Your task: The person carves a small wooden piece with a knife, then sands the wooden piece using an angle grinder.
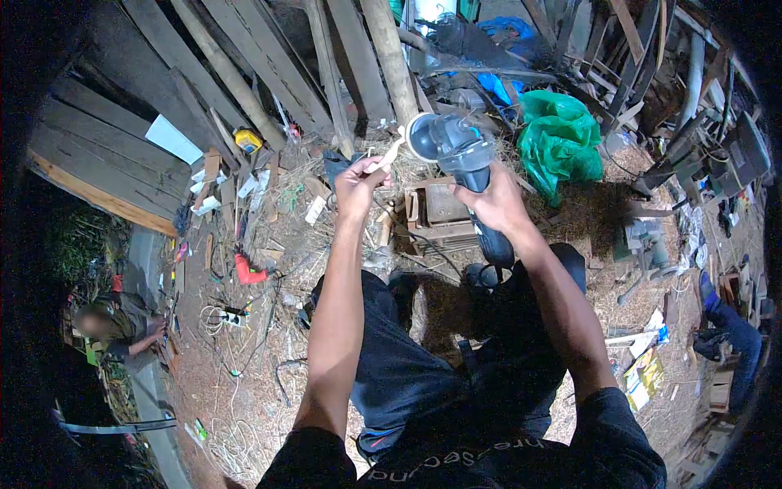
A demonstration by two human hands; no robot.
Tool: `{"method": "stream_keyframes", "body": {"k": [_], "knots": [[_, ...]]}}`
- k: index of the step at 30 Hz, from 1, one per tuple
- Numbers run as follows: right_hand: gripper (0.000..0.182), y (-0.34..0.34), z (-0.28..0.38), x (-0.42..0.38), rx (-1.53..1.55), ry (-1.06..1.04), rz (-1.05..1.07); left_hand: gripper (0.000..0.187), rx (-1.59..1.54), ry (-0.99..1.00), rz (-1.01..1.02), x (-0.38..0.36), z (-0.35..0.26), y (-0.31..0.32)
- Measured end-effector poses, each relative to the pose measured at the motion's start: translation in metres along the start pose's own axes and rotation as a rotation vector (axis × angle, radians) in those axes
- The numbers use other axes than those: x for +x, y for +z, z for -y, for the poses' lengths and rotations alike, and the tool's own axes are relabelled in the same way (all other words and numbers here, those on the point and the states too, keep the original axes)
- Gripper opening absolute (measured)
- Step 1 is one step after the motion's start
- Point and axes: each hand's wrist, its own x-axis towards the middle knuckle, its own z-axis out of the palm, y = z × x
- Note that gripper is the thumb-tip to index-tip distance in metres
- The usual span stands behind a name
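Arms forward, left grip on wood, right grip around grinder

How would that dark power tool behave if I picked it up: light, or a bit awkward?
The power tool is probably fairly heavy for its size, given its long, thick body and bulky head. It would likely tip head-first in a loose grip, since that head sits beyond the right hand. Its wide round front might keep it from rolling freely.

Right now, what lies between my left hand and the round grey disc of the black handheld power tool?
The head view shows a slender pale wooden piece in your left hand; whether it touches the disc is unclear.
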Motion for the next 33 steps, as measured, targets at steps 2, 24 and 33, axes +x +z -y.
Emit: {"method": "stream_keyframes", "body": {"k": [2, 24, 33], "knots": [[0.049, 0.0, 0.001, -0.002, -0.003, 0.004, 0.007, 0.021, 0.007, -0.014, -0.023, -0.001, -0.003, 0.004], [0.061, 0.011, 0.015, -0.002, -0.058, 0.077, 0.003, 0.021, -0.513, -0.27, -0.134, -0.004, -0.005, 0.015], [0.06, 0.012, 0.013, -0.002, 0.001, 0.001, 0.003, 0.021, -0.354, -0.131, -0.042, 0.0, -0.007, 0.016]]}}
